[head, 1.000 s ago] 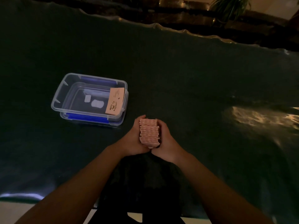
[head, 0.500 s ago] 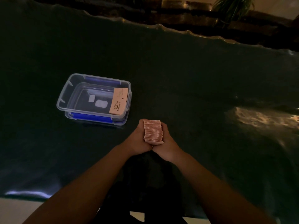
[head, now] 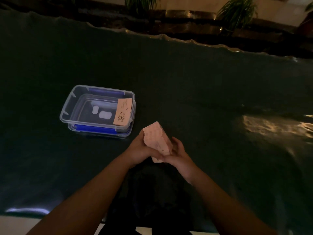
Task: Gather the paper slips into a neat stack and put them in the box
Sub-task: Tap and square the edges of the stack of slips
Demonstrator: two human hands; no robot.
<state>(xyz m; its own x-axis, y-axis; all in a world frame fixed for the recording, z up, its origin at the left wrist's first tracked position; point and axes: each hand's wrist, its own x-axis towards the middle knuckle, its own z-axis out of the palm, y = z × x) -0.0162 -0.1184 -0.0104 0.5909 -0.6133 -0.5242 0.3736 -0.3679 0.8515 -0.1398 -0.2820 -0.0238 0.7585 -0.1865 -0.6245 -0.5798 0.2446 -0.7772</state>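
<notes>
Paper slips stack [head: 156, 139]: pink, tilted, held above dark tablecloth [head: 203, 85], just right of and nearer than the box. Left to right: clear box [head: 67, 112] with blue clips, one slip [head: 122, 111] leaning on its right inner wall; left hand [head: 139, 150] closed on stack's left side; right hand [head: 177, 154] closed on its lower right end.

Both bare forearms reach forward and converge near the middle of the view. The left hand [head: 141, 150] and the right hand [head: 177, 154] meet with fingers overlapping, clasped around the stack of paper slips [head: 156, 139] from either side, which tilts up leftward between them.
</notes>
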